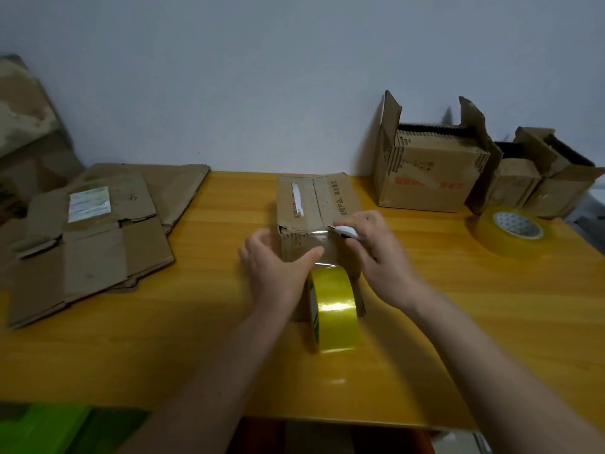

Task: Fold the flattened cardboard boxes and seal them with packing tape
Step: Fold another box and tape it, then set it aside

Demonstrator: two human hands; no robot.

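The box (pixel 314 204) in the middle is matt brown corrugated cardboard, creased and torn rough along its near top edge, with a shiny strip of clear tape over that edge. The tape roll (pixel 334 309) standing before it is glossy yellow plastic film. The surface (pixel 458 322) is smooth yellow wood-grain laminate with a soft sheen. The flattened boxes (pixel 98 237) are dull, worn cardboard.

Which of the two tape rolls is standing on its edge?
The yellow tape roll in front of the box, between the hands; the other roll lies flat at the right.
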